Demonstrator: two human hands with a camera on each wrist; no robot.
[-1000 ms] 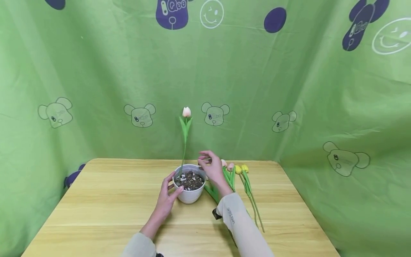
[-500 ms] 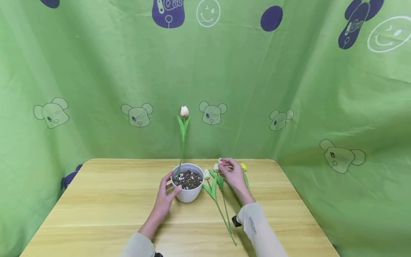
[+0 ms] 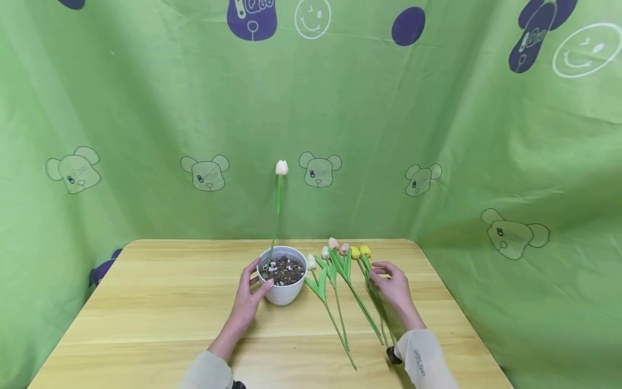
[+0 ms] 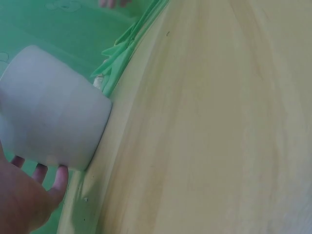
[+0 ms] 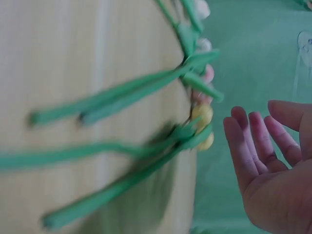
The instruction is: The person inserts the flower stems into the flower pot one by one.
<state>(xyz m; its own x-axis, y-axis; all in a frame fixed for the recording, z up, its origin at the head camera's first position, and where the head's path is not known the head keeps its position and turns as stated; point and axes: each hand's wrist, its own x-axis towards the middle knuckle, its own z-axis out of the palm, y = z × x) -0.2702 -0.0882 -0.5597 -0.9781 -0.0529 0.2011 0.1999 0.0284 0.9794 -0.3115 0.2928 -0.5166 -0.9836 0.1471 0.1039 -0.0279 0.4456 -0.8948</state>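
My left hand [image 3: 248, 300] holds the side of a white flower pot [image 3: 283, 296], thumb near the rim and fingers around the left wall. In the left wrist view, its fingertips touch the pot wall [image 4: 51, 112]. Dark soil [image 3: 285, 271] with pale bits fills the pot. One pale pink-white artificial tulip [image 3: 282, 168] stands upright in it at the left side. Over to the right, my right hand [image 3: 393, 287] hovers beside two yellow tulips [image 3: 365, 251]. The right wrist view has this hand [image 5: 273, 180] with fingers loosely bent and nothing between them.
Between pot and right hand lie white tulips [image 3: 311, 262] and pink tulips [image 3: 344, 249], blooms toward the back, stems toward the front. The wooden table [image 3: 160, 302] ends at a green printed curtain [image 3: 252, 108] behind and at the sides.
My right hand has moved right, from beside the pot, past the pink tulips, to the yellow ones. The potted tulip has turned, its leaves now looking narrower. My left hand stays on the pot.
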